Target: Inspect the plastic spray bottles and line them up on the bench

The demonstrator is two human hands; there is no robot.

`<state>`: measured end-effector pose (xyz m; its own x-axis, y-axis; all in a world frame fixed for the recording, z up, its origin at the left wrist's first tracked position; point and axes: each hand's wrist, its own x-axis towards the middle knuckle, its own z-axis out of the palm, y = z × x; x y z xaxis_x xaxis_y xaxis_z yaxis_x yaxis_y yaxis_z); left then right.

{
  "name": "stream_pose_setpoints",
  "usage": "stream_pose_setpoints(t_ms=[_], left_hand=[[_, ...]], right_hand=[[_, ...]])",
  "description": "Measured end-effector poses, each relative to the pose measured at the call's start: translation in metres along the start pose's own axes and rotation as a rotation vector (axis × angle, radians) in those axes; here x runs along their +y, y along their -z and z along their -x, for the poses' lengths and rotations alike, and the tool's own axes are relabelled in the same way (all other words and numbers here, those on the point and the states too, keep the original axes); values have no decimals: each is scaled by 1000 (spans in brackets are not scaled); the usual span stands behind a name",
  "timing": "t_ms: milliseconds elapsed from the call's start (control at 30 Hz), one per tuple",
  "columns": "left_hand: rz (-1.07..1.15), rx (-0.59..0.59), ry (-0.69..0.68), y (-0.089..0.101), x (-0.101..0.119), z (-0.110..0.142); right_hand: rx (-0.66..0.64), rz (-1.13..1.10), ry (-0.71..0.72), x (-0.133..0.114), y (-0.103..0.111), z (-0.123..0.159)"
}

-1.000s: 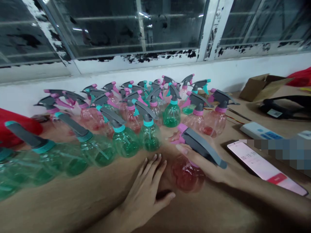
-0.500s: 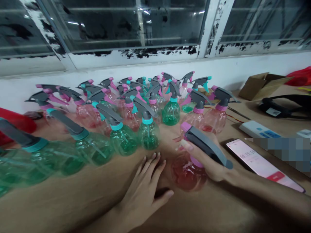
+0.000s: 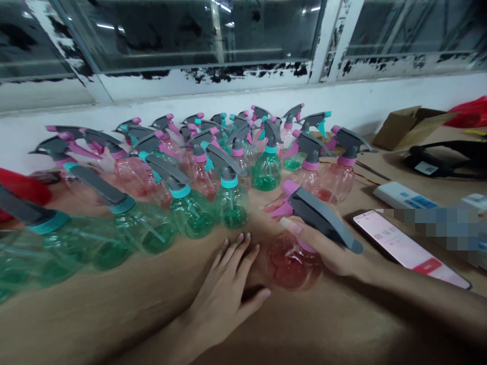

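My right hand (image 3: 323, 243) is wrapped round the neck of a pink spray bottle (image 3: 291, 263) with a grey and pink trigger head. The bottle stands low at the table and holds some reddish liquid. Left of it, my left hand (image 3: 224, 289) lies flat on the tabletop (image 3: 152, 309), fingers stretched, holding nothing. Just beyond its fingertips stands a green spray bottle (image 3: 231, 205) with a turquoise collar. Another green spray bottle (image 3: 192, 213) is beside that one, with several more to the left.
Several pink and green spray bottles crowd the back by the wall. To the right lie a phone (image 3: 411, 248) showing a timer, a white and blue device (image 3: 405, 196), a black strap-like item (image 3: 449, 159) and an open cardboard box (image 3: 407, 126). Red material (image 3: 23, 190) sits at the left.
The view has shifted slightly, so everything sits a little higher in the picture. Both hands keep nearly the same places, the right still round the pink spray bottle. The phone's timer has advanced.
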<state>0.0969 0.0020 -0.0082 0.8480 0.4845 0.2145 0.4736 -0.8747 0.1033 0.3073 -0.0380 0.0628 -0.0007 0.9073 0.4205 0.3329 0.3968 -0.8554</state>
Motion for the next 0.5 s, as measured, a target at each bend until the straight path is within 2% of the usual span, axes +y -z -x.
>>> stream_pose_setpoints(t_ms=[267,500], left_hand=[[-24,-13,-11,0,-1,1],[-28,-32,3,0,0,1]], right_hand=[[2,44,-24,-1,0,1],[-50,40,32,0,1,-1]])
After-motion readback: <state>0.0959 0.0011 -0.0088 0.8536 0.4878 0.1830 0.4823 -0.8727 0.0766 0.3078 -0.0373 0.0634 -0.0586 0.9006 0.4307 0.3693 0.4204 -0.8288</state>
